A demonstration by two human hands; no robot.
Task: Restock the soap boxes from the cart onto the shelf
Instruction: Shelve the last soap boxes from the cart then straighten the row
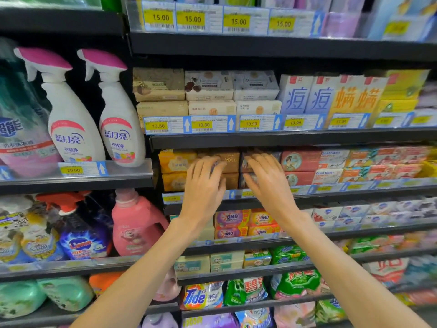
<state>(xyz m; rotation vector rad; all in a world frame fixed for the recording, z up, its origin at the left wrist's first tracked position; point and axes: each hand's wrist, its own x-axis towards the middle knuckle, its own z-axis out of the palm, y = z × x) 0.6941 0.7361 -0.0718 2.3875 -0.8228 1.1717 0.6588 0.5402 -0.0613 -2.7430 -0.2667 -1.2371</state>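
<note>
Brown soap boxes (230, 162) sit stacked on the shelf (307, 197), right under the fingers of both hands. The left hand (204, 185) lays spread, fairly straight fingers against them; the right hand (268, 181) presses loosely curved fingers on darker boxes (246, 164) beside. Yellow boxes (175, 162) lie left of the fingers.

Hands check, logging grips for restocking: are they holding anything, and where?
Cannot be told. Left hand and right hand lie against the front of the brown soap boxes; blurred.
</note>
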